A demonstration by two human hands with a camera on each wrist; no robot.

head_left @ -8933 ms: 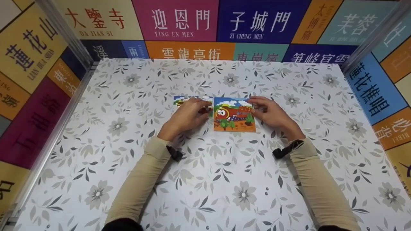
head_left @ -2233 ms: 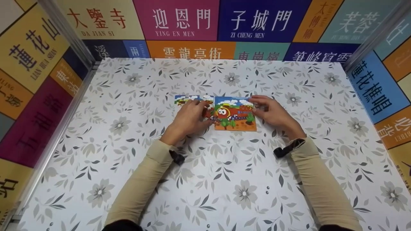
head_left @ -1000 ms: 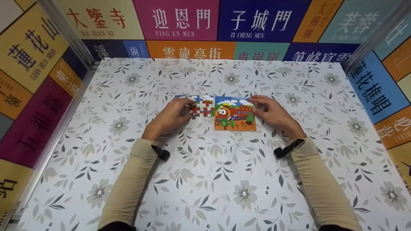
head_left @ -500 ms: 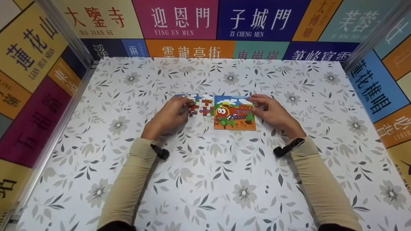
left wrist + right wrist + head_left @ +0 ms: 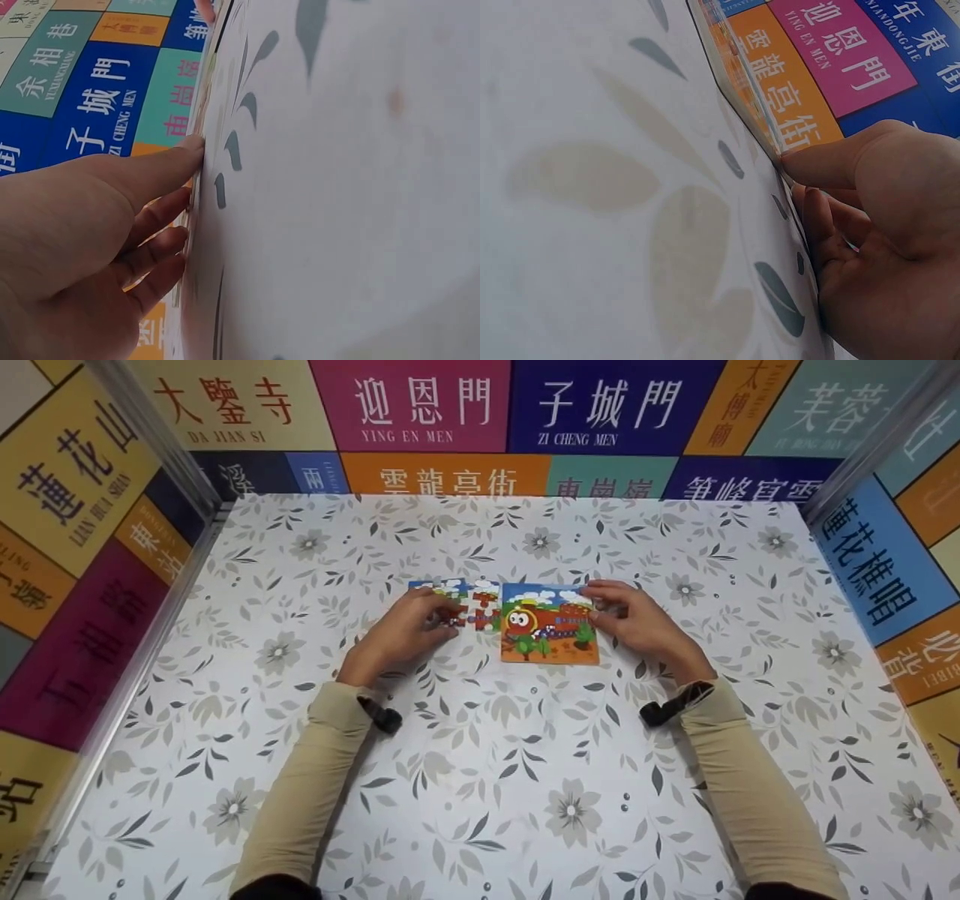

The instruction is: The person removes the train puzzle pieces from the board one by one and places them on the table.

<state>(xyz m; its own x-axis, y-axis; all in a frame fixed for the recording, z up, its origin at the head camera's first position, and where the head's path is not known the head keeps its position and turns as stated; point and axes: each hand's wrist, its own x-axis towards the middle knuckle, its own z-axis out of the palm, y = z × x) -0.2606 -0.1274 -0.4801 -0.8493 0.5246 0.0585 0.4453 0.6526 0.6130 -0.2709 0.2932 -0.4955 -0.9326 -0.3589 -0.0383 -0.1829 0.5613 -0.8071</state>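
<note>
In the head view, my left hand (image 5: 405,634) bends over a small jigsaw puzzle, thumb and index finger about a red puzzle piece (image 5: 453,622) at its lower edge. Other joined puzzle pieces (image 5: 486,598) show blue sky, clouds and red train parts; the left ones lie partly under the hand. Right of them lies a square picture card (image 5: 550,634) with a cartoon red train. My right hand (image 5: 641,626) rests at its right side, thumb and index finger touching the edge near the top corner. In the wrist views, the left hand (image 5: 97,225) and right hand (image 5: 889,240) lie low over the surface.
A white table (image 5: 480,765) with grey leaves and flowers spreads out around the hands. Panels (image 5: 420,405) with coloured blocks and Chinese lettering stand along the back and both sides. Each wrist carries a black strap (image 5: 384,716).
Between about two seconds and one second ago, my left hand shifted left, uncovering the right-hand puzzle pieces; since then it has come slightly right. The right hand and the picture card stay put.
</note>
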